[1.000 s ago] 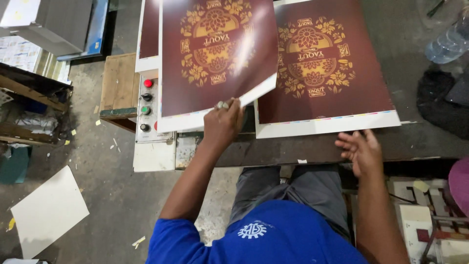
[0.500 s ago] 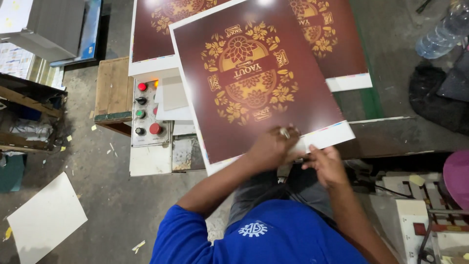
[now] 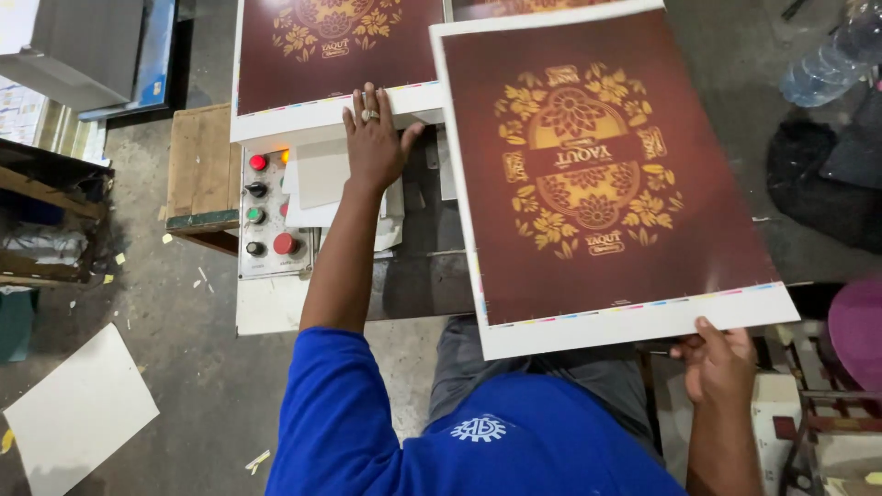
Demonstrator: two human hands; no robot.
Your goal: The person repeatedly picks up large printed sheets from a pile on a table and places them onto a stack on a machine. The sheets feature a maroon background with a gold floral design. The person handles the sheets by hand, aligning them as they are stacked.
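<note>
Right hand (image 3: 719,363) grips the near white edge of a large printed sheet (image 3: 597,174), dark red with a gold ornament; fingers go under the paper, thumb on top. The sheet runs away from that hand, slightly tilted, apparently lifted over the bench (image 3: 423,276). Left hand (image 3: 375,138) lies open and flat, palm down, pressing on the white margin of a second printed sheet (image 3: 335,55) just beyond its fingertips. Ring on one finger.

Risks, as a judgement: the big sheet is held at one corner only, so it could sag, crease or swing; its far-left corner could catch on the other sheet. The control panel (image 3: 266,216) with red and green buttons sits just left of the left forearm, so a slip of the arm could bump a button. Loose white papers (image 3: 322,179) under the left wrist could slide.

Hidden or unclear: right-hand fingers under the sheet are not visible. What lies beneath the big sheet is covered. The top of both sheets is cut off by the frame. The plastic bottle (image 3: 831,60) far right of the right hand is partly out of view. Dark bag (image 3: 818,184) beside it is hard to make out. The bench edge near the lap is hidden by the blue shirt (image 3: 459,432).
</note>
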